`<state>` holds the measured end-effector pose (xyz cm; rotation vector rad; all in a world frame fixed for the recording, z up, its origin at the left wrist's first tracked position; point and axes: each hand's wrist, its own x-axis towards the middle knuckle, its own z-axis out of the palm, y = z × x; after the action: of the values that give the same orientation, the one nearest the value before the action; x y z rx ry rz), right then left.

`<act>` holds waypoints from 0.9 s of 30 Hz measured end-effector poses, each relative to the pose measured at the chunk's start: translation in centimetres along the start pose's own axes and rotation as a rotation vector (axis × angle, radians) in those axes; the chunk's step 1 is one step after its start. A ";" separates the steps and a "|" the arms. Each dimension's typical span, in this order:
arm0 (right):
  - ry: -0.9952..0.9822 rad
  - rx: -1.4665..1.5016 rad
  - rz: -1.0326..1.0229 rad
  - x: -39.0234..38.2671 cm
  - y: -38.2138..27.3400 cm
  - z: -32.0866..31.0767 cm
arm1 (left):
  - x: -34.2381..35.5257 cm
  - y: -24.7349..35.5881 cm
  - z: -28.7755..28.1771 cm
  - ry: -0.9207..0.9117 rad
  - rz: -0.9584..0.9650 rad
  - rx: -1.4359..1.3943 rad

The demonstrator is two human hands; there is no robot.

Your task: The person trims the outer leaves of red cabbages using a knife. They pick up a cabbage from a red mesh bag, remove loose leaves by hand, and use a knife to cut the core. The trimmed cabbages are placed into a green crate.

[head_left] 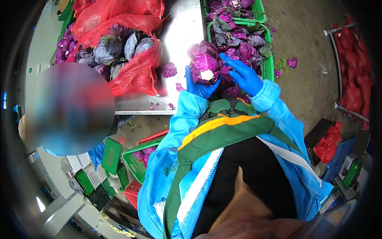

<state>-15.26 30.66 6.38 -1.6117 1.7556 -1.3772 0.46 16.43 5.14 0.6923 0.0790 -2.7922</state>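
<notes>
My left hand (201, 88), in a blue glove, holds a purple cabbage (203, 63) with a pale cut stem from below and the left side. My right hand (242, 77), also gloved, is at the cabbage's right side with fingers apart; I cannot tell whether its fingertips touch it. A green crate (267, 67) full of purple leaves lies under and beyond my right hand. A loose leaf (169, 69) lies on the steel table (183, 32) left of the cabbage, beside red mesh bags (133, 75) holding cabbages.
Another person (69, 109), blurred, is at my left. A second leaf crate (260, 18) is at the top. Stacked red sacks (350, 67) are at the far right, with loose leaves (291, 62) on the floor. Crates (111, 155) stand at lower left, more (338, 159) at lower right.
</notes>
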 end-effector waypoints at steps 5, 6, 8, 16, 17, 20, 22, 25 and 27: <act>-0.203 -0.188 0.122 0.4 -2.1 0.3 | -0.1 -0.5 0.2 -0.063 -0.027 0.069; -0.258 -0.203 0.181 0.5 -2.6 0.0 | -0.1 -0.4 0.1 -0.044 -0.046 0.114; -0.316 -0.249 0.264 1.2 -3.7 -0.4 | -0.2 -0.1 -0.8 -0.006 -0.082 0.204; 0.230 -0.093 0.211 0.8 0.3 3.1 | 0.0 -1.4 -1.5 0.030 -0.188 0.072; 0.378 0.116 0.246 1.5 1.9 2.5 | -0.3 -1.6 -1.3 0.020 -0.214 0.094; 0.529 0.299 0.726 0.9 5.7 -0.3 | -0.7 -1.2 -0.7 -0.031 -0.110 0.285; 0.572 0.335 0.795 -0.4 7.4 -1.7 | -0.8 -0.7 -0.1 -0.078 0.050 0.387; 0.555 0.195 0.798 -1.3 5.6 -1.6 | -1.1 -0.1 -2.2 -0.631 0.214 0.413; 0.397 0.138 0.833 -1.9 2.5 -1.6 | -2.4 0.0 -0.6 -0.604 0.158 0.409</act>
<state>-17.35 32.61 4.37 -0.4143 2.1197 -1.3681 2.82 17.07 5.71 -0.0953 -0.6408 -2.7507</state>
